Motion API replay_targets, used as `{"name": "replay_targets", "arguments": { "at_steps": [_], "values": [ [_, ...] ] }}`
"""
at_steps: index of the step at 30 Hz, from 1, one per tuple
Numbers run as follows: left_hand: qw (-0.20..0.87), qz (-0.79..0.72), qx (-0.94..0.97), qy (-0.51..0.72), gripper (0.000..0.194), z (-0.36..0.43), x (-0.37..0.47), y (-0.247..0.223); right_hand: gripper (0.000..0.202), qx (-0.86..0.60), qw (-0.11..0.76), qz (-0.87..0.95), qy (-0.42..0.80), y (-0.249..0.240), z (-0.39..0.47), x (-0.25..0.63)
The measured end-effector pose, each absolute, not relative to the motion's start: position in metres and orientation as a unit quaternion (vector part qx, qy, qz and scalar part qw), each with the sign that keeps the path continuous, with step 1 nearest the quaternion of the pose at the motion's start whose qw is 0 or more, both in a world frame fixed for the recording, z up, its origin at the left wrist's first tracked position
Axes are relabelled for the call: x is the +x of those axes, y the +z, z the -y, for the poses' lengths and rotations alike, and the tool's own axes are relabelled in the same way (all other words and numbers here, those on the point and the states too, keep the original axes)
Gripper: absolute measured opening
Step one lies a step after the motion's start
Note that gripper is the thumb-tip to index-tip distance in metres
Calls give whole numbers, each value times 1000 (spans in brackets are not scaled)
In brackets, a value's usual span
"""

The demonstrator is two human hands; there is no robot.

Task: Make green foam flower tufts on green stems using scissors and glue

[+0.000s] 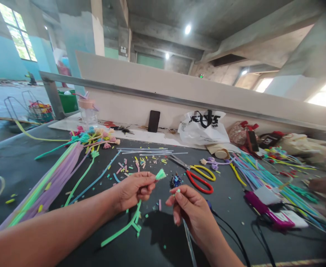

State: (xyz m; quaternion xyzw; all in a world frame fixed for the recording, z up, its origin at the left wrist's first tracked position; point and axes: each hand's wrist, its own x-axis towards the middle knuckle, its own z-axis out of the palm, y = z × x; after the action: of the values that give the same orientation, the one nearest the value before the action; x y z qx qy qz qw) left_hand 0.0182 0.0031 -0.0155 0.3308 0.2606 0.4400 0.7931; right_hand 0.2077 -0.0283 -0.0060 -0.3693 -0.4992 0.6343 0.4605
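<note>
My left hand is closed around a mint-green fuzzy stem, whose frayed light-green tip sticks out past the thumb and forefinger. Below that hand, a green branched stem hangs down or lies over the dark table. My right hand pinches a tiny green bit between thumb and forefinger, a short way right of the frayed tip. Behind the right hand is a small dark-blue object. Scissors with red and yellow handles lie just beyond it.
Purple and green stems lie at left, blue and purple ones at right. A magenta tool with cables lies front right. Farther back are a phone, a white bag and a plastic cup. Another person's blurred hand is at far right.
</note>
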Motion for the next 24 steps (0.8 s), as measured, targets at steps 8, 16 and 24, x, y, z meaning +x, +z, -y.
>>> {"name": "replay_targets", "arguments": {
  "at_steps": [8, 16, 24],
  "values": [
    [778, -295, 192, 521, 16, 48, 49, 9, 22, -400, 462, 472, 636, -14, 25, 202],
    [858, -196, 171, 443, 25, 74, 82, 20, 33, -485, 400, 442, 640, -9, 20, 201],
    [777, -248, 304, 493, 20, 49, 32, 9, 21, -416, 463, 479, 619, -10, 25, 207]
  ]
}}
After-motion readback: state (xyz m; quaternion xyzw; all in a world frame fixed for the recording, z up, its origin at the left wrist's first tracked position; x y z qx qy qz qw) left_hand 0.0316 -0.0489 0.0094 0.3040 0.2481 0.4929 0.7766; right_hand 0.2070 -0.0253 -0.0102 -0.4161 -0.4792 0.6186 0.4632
